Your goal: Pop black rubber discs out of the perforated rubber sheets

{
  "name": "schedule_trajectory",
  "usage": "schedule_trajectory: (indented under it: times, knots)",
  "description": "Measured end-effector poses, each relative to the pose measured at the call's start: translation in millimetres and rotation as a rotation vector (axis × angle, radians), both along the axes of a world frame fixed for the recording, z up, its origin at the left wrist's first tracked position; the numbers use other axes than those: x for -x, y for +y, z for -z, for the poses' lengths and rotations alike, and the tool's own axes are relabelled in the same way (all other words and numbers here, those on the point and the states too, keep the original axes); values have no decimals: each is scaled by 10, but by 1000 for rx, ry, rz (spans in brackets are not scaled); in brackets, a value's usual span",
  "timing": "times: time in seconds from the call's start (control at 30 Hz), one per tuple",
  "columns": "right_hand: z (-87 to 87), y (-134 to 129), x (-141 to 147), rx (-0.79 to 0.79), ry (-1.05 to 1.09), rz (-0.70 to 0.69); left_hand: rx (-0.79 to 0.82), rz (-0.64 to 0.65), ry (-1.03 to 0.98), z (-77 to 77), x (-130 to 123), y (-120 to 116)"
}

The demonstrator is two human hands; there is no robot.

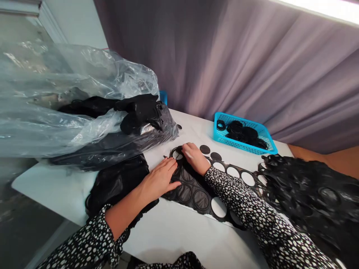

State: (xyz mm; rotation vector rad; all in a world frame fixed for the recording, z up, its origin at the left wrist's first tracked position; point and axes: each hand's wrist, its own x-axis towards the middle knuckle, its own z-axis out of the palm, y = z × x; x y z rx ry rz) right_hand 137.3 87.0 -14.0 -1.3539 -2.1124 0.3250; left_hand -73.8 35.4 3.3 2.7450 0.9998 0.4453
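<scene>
Worktop (157, 231): white, carrying everything noted here. Clear plastic bag (134, 74), bulky, at its left end with black material in it; tangled black heap (316, 190) at the right. Between them, before me, lies the black sheet (193, 183), marked with rows of circles, several open to white; my right forearm crosses it. Blue basket (235, 146) beyond, holding black pieces. Left grip (162, 175): fingers extended, thumb spread, resting on the sheet, nothing grasped. Right grip (195, 157): fingers curled at the sheet's far left corner; cannot tell whether they pinch it. Smallest: two loose black discs (204, 149), just beyond the sheet.
</scene>
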Motion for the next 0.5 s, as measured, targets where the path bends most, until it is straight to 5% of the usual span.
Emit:
schedule_trajectory:
  times: [0.13,0.23,0.37,0.5]
  knots:
    - [-219,187,-407,-45,203,383,-8,-2,-26,25,23,0]
    - [-490,29,-847,-67,361,587,-21,-14,-11,54,48,7]
    - [-754,-685,-1489,-118,338,690,-54,-12,-30,92,79,38]
    - [-795,-1525,-2272,-208,46,1184,-77,19,-50,88,80,96]
